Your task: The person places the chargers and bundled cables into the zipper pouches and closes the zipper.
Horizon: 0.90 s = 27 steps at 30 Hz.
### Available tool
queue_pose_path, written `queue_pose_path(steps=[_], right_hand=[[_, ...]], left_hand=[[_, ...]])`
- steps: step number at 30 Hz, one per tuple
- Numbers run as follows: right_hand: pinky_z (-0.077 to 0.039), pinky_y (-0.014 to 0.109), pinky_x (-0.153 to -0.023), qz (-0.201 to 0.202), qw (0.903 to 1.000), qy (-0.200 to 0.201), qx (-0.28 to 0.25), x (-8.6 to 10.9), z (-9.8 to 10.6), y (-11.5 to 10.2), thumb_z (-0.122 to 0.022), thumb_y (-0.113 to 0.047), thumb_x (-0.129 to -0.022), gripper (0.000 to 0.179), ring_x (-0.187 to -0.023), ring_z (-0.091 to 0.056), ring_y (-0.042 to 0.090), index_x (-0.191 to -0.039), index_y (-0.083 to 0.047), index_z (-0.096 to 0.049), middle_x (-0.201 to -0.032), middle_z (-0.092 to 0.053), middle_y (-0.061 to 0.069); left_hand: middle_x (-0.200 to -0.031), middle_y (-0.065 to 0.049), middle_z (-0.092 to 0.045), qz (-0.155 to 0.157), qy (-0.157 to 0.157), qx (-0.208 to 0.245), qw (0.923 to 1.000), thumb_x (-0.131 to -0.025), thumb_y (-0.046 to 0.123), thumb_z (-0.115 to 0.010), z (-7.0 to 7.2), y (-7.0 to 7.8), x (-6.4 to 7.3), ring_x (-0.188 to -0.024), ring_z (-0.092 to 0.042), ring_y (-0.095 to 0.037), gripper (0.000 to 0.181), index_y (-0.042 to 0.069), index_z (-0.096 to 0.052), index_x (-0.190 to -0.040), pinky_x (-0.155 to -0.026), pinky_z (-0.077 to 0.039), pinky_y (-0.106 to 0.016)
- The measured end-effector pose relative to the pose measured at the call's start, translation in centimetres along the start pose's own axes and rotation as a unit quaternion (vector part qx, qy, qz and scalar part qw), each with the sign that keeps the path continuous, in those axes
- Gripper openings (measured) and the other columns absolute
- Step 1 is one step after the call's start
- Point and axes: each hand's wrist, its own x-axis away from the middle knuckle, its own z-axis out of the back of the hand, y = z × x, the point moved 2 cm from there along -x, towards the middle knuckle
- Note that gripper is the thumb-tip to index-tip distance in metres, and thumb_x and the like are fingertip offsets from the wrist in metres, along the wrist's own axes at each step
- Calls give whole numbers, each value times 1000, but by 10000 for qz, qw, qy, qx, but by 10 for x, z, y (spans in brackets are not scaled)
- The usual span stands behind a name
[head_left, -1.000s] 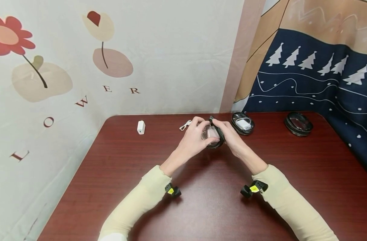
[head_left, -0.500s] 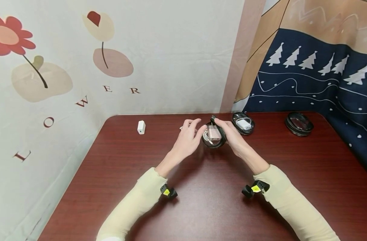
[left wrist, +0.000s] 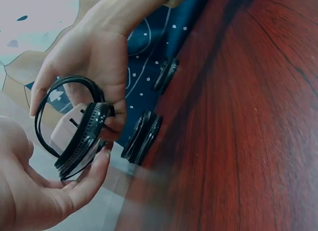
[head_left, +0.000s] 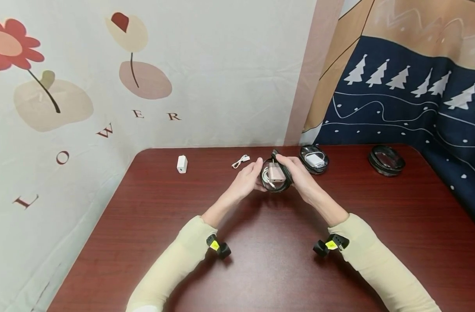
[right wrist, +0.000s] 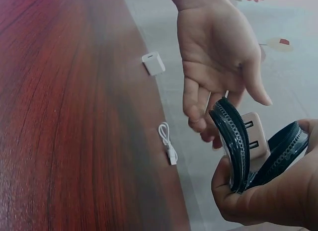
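A round clear zip pouch (head_left: 275, 185) with black edging hangs above the table, its lid folded up. Inside it lie a pinkish charger plug (head_left: 276, 172) with two prongs and a coiled white cable (head_left: 266, 177). My right hand (head_left: 301, 177) grips the pouch by its right side and lid. On the other side is my left hand (head_left: 243, 178), palm turned to the pouch, fingers loosely extended and the thumb free. In the left wrist view the left fingertips (left wrist: 101, 164) reach under the pouch edge and seem to touch it.
A white charger block (head_left: 182, 164) and a small white cable (head_left: 240, 161) lie along the table's back edge. Right of the hands is a round pouch (head_left: 314, 160) with a white charger inside. Another dark round pouch (head_left: 386, 160) lies farther right.
My left hand has moved off the top of the pouch, drawn back left, then come down to its left lower side. The plug and cable inside are uncovered. My right hand keeps its grip.
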Motion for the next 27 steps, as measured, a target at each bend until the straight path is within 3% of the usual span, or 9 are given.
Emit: queue_pose_path(steps=[4, 8, 17, 27], right_hand=[[-43, 34, -96, -166, 9986, 310, 389, 2, 2, 2, -55, -41, -99, 60, -112, -51, 22, -135, 7, -44, -126, -52, 15], [-35, 41, -108, -238, 9968, 415, 635, 4, 2, 4, -62, -39, -97, 73, -129, -42, 29, -145, 6, -31, -144, -38, 22], [-38, 44, -108, -19, 9860, 531, 1581, 7, 3, 7, -77, -39, -87, 86, -127, -49, 32, -147, 1, -30, -139, -46, 21], [-45, 41, -97, 396, 9811, 495, 1827, 9, -1, 8, -86, -32, -79, 87, -113, -56, 30, -142, -1, -34, -128, -54, 20]], left_hand=[[-91, -19, -67, 66, -84, 491, 9987, -111, 40, -33, -3, 1, -2, -67, -67, -16, 53, -8, -53, -119, -78, -58, -52], [-86, -11, -65, 192, -111, 761, 9968, -110, 40, -36, -4, 2, -2, -65, -66, -16, 51, -7, -52, -119, -71, -60, -42], [-89, -12, -65, 306, -148, 997, 9944, -106, 35, -50, -3, 5, -3, -69, -68, -18, 43, -7, -51, -116, -66, -60, -35], [-82, -7, -66, 271, -166, 942, 9950, -100, 29, -62, -4, 4, -4, -63, -68, -15, 41, -8, -52, -115, -63, -59, -32]])
